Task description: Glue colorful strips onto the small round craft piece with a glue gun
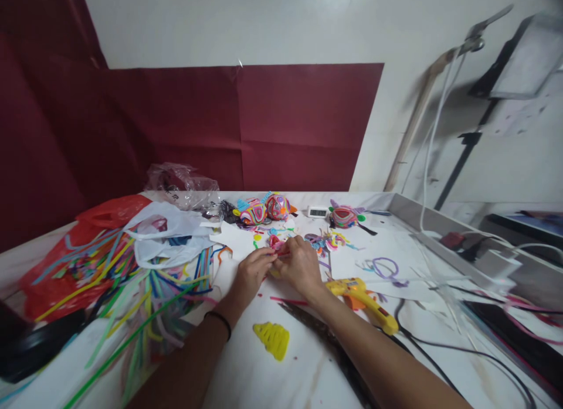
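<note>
Both hands meet at the middle of the white table (272, 374). The left hand (251, 275) and right hand (299, 263) pinch a small pink craft piece (278, 245) between them; the fingertips of each hand are closed together on it, the piece just clear of the table surface.

Procedure, as judged from the position of the hands:
- Keep the pinch close to the working point so the thin strip does not spring open
- Support both wrists on the table for steady control
- Keep sleeves and forearms clear of the yellow glue gun (360, 297), which lies just beside the right forearm with its cable trailing right

Materials:
- Coloured strips (132, 268): long, thin and flexible, spilling in a loose heap from a red plastic bag (105, 215) and a white bag (167, 233)
- Yellow ridged shape (272, 338): flat, layered, tapering, lying between the forearms
- Finished figures (264, 210): rounded, tightly coiled in many colours, near the far edge
- Purple loop (385, 267): soft outline on a white sheet
- Small digital clock (317, 211): rigid, white, behind the figures
</note>
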Tool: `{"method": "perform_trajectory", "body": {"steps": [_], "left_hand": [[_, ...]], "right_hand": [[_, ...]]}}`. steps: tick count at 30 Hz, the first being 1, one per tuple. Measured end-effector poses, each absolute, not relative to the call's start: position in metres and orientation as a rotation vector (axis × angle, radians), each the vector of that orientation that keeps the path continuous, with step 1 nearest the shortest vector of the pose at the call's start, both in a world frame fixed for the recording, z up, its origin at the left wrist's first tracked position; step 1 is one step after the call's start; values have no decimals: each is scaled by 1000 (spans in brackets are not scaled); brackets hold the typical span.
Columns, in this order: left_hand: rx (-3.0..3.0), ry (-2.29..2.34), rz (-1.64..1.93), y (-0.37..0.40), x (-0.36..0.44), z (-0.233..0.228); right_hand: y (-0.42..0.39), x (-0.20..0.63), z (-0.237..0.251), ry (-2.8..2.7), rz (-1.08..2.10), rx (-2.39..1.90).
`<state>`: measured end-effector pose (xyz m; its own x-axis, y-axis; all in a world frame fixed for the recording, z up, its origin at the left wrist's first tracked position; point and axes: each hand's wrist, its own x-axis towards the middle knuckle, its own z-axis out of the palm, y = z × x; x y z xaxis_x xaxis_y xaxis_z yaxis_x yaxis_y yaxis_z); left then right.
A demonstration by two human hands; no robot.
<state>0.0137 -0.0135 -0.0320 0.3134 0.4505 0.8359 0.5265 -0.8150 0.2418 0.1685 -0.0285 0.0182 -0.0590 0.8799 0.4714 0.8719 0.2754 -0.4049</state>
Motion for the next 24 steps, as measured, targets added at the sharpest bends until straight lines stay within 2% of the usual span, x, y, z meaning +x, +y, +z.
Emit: {"method": "perform_trajectory", "body": {"steps": [11,24], "left_hand": [[-2504,-959,-1563,-12,13,-35],[-2492,-953,-1552,-15,14,-32]], "right_hand": [[-30,166,20,-1894,5,-1608],[-35,189,23,-2098,79,-1316]]}}
